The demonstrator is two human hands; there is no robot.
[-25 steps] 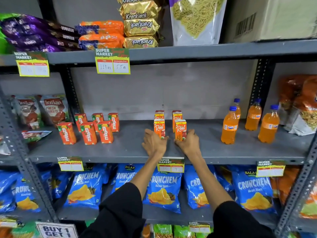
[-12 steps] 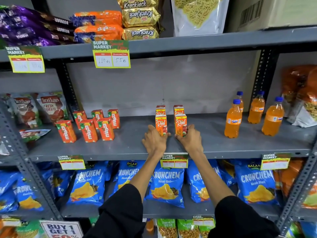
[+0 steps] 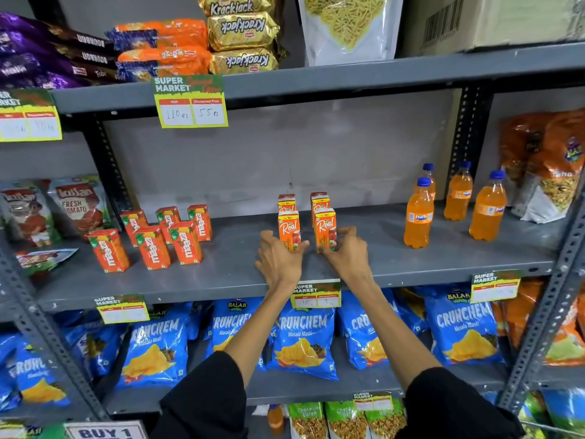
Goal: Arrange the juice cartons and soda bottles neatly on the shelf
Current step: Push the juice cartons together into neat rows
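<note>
Several orange Real juice cartons stand in two short columns mid-shelf on the grey shelf [image 3: 240, 267]. My left hand [image 3: 280, 259] wraps the base of the front left Real carton [image 3: 288, 228]. My right hand [image 3: 345, 251] pinches the front right Real carton [image 3: 325, 226] between thumb and fingers. Both cartons are upright on the shelf, a small gap between them. Several red Maaza cartons [image 3: 185, 242] stand in loose rows to the left. To the right, several orange Fanta bottles [image 3: 418, 217] with blue caps stand apart.
Tomato sauce pouches [image 3: 74, 205] lean at the far left and snack bags [image 3: 550, 172] at the far right. The shelf above holds biscuit packs [image 3: 242, 33]. Below hang blue Crunchem chip bags [image 3: 304, 340]. Price tags [image 3: 316, 294] clip to the shelf's front edge.
Both hands stay at the two front Real cartons. My right fingers have spread a little wider around their carton. The view has shifted slightly.
</note>
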